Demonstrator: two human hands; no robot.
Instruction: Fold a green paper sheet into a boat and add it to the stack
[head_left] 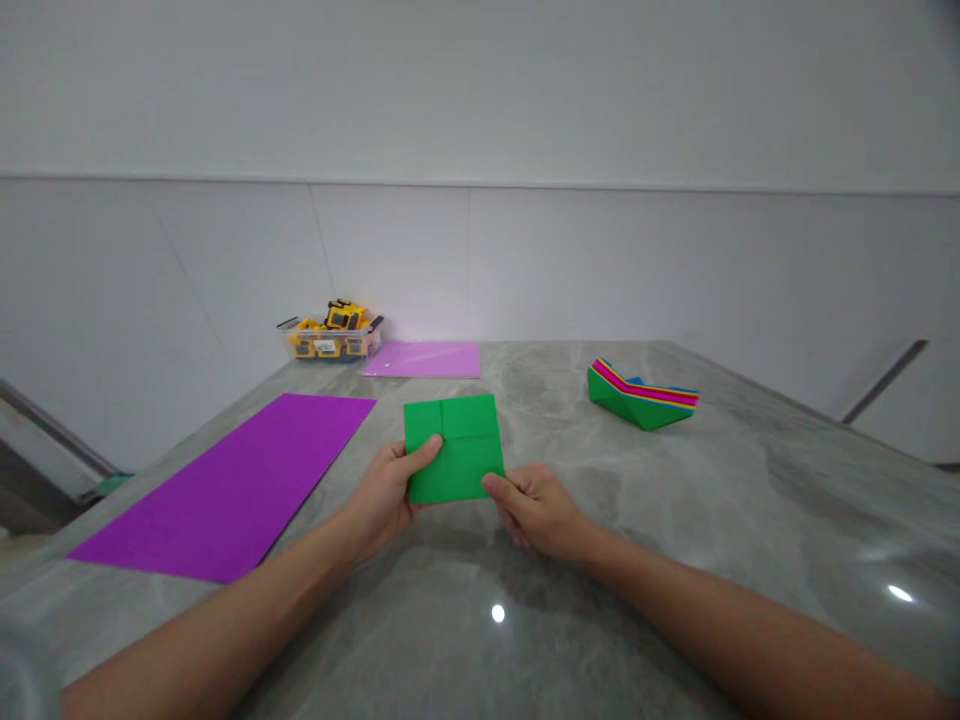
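Both hands hold up a square of folded green paper [466,450], with crease lines crossing on its face. My left hand [397,485] grips its left edge, thumb on the front and the other fingers mostly hidden behind. At the lower right corner, my right hand [536,505] pinches the paper between thumb and curled fingers. On the table to the right sits a folded paper boat [643,398], green below with pink, yellow and blue bands along its rim.
A large purple sheet [232,480] lies on the grey marbled table [600,630] at the left. Farther back are a pale pink sheet [431,359] and a clear plastic box [360,346] of yellow toy vehicles [345,316]. A white wall [570,260] stands behind.
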